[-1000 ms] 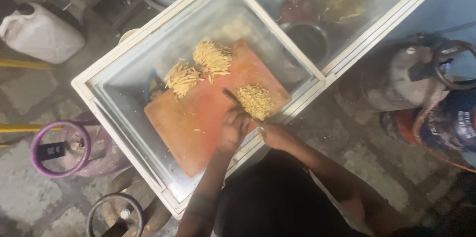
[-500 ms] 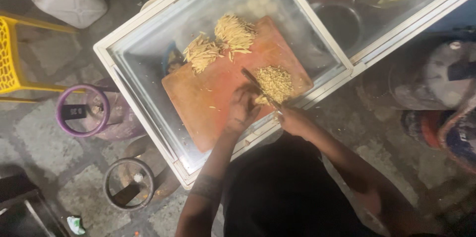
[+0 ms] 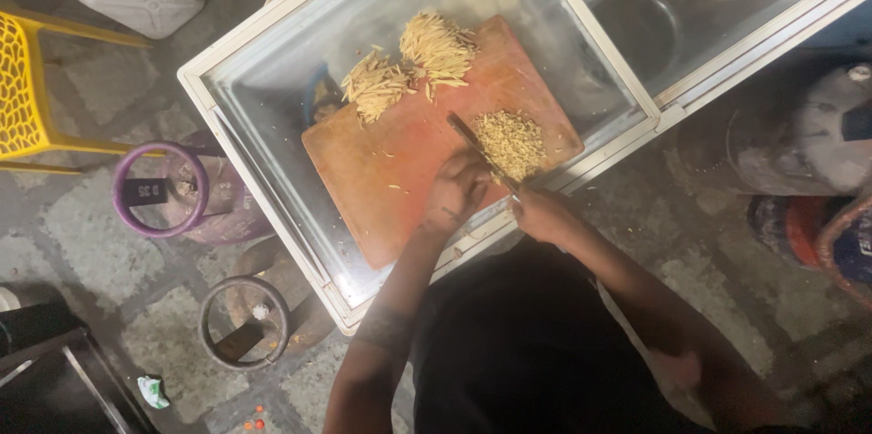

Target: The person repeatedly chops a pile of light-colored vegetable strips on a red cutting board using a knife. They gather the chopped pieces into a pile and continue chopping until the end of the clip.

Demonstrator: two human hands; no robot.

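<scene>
I am working a knife (image 3: 479, 151) through a small heap of finely chopped, pale yellow shreds (image 3: 511, 142) that is lying near the right edge of a reddish-brown wooden cutting board (image 3: 400, 171). My right hand (image 3: 543, 213) is holding the knife, its grip wrapped tight around the handle, and the dark, narrow blade is slanting up across the board along the left side of the heap. My left hand (image 3: 457, 193) is resting on the board just beside the blade, fingers curled under; I cannot tell whether its grip is pinching anything. Farther up the board two looser bundles of long, uncut strips (image 3: 413, 66) are lying side by side, stiff and straw-like. The board is sitting flat on the glass top of a white-framed table (image 3: 263, 171), with dim metal bowls (image 3: 636, 25) showing beneath the glass. On the stone-paved floor to the left, a purple gas cylinder (image 3: 168, 193) is standing near a yellow plastic stool (image 3: 32, 80).
</scene>
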